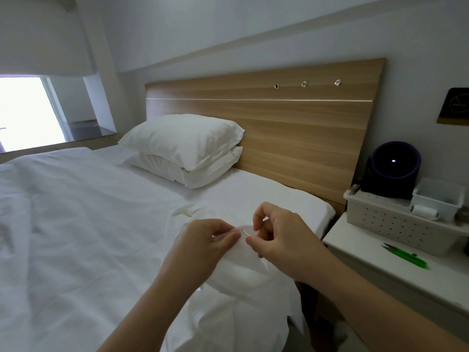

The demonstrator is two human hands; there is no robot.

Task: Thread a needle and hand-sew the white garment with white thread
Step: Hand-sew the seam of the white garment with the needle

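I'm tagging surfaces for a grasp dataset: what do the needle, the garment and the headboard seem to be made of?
The needle looks like metal: thin, with a bright glint. The garment looks like soft matte white cloth: it creases and drapes. The headboard is wood or wood-look laminate, smooth and satin: even grain bands, so which one stays open.

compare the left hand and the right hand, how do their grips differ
The left hand pinches a fold of the white garment, while the right hand pinches the needle. The left hand reaches in from the lower left, the right hand from the lower right. Shared: both use a fingertip grip and meet at the same spot of cloth, above the bed.
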